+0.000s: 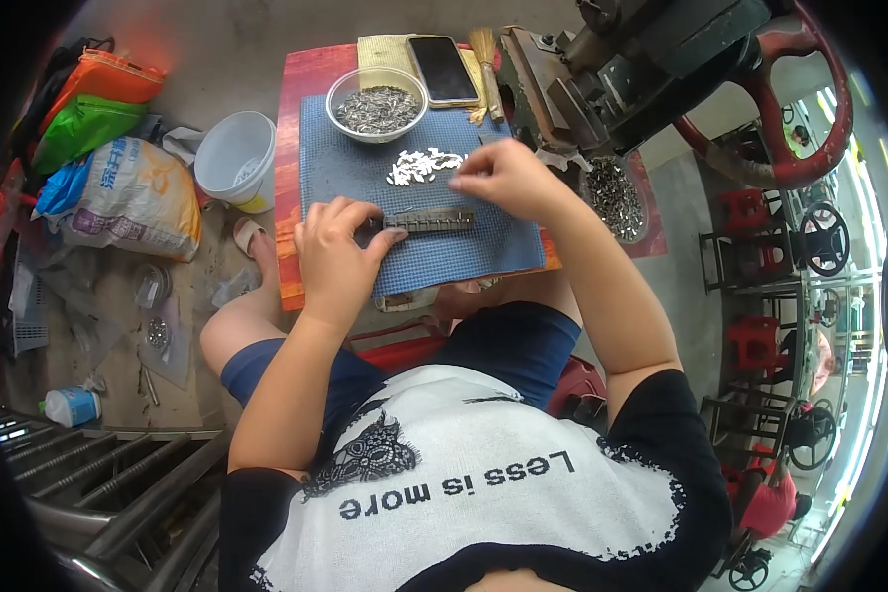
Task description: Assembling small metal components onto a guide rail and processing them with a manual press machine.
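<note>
My left hand (335, 245) rests on the blue textured mat (350, 176). Its fingers and thumb grip the left end of a narrow metal block (439, 220) with a row of slots along it. Beyond the block lies a loose pile of small white pieces (416, 167). At the pile's right edge is my right hand (515, 180), fingertips pinched together; whatever they hold, if anything, is too small to make out. A clear plastic bowl (335, 120) of small metallic parts (377, 109) stands at the mat's far side.
Behind the mat lie a phone (444, 71) and a small straw brush (486, 69). A heavy press machine (661, 79) with a red handwheel (839, 109) stands to the right, near a heap of metal parts (614, 197). On the left are a white bucket (229, 148) and bags (128, 197).
</note>
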Motion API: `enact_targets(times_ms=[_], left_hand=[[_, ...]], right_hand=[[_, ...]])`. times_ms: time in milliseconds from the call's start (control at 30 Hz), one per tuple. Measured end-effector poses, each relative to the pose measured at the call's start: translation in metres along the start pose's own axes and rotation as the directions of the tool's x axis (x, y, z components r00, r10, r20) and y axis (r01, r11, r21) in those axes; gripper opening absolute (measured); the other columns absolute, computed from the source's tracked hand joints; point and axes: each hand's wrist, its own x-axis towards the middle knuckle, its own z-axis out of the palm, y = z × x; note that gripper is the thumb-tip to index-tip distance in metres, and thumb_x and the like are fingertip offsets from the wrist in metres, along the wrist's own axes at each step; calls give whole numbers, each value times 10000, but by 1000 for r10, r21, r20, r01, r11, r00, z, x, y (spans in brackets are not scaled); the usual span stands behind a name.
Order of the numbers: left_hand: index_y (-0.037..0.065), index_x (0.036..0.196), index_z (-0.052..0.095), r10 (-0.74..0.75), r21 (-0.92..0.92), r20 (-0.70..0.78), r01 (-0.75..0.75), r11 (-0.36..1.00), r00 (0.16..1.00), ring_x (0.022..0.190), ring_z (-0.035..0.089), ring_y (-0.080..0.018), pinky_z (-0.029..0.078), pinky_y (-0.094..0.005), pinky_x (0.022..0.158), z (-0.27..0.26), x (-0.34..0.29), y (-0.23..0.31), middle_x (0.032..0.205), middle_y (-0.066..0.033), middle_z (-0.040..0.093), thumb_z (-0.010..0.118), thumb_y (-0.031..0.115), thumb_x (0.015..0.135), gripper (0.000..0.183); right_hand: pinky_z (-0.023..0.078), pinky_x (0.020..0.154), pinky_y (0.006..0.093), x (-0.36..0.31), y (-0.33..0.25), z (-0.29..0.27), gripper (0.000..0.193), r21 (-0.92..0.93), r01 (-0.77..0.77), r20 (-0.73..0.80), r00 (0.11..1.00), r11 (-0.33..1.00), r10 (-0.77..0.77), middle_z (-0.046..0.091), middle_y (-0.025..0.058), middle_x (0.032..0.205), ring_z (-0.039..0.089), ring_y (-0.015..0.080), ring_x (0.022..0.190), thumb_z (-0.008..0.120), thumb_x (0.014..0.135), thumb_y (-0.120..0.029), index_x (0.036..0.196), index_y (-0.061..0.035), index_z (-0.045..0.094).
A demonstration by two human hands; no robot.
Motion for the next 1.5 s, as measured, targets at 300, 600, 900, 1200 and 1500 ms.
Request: enact_targets(times_ms=[300, 600, 900, 1200, 1500], left_hand=[[101, 874, 733, 11, -1, 0, -11, 1000, 1000, 948, 564, -230, 374, -392, 874, 1, 0, -1, 908, -7, 663, 828, 306, 735, 266], [99, 877, 734, 11, 10, -4, -11, 1000, 1000, 955, 564, -236, 374, -396, 879, 0, -1, 0, 916, -11, 664, 823, 307, 743, 263], [76, 897, 734, 1, -88, -100, -10, 996, 995, 914, 586, -266, 402, -392, 850, 4, -5, -5, 919, -54, 665, 770, 260, 824, 202], [52, 924, 744, 64, -79, -68, -69, 995, 996, 889, 609, -293, 421, -401, 808, 4, -5, -6, 885, -86, 663, 646, 218, 936, 193], [53, 935, 732, 29, -54, 26, -28, 998, 999, 925, 607, -285, 407, -409, 830, -1, -3, -1, 904, -85, 661, 694, 219, 890, 176]], right_hand=[[520, 829, 374, -15, 16, 6, 252, 62, -41, 109, 993, 997, 35, 730, 152, 925, 676, 250, 892, 788, 810, -238, 956, -34, 774], [523, 738, 348, -30, 20, 9, 263, -31, 16, -374, 927, 999, -26, 692, 127, 909, 663, 227, 795, 764, 851, -247, 953, -5, 751], [546, 735, 386, -24, 43, 23, 290, -338, 9, -557, 804, 941, -208, 682, 164, 914, 670, 306, 796, 754, 828, -242, 973, 8, 732], [558, 743, 361, -31, 2, 35, 237, -187, 539, -94, 822, 821, -561, 655, 131, 960, 669, 294, 843, 779, 782, -76, 1000, -4, 721], [559, 766, 374, -30, -1, 35, 259, -186, 544, -52, 826, 818, -562, 651, 129, 946, 658, 299, 864, 781, 777, -78, 1016, -10, 711]])
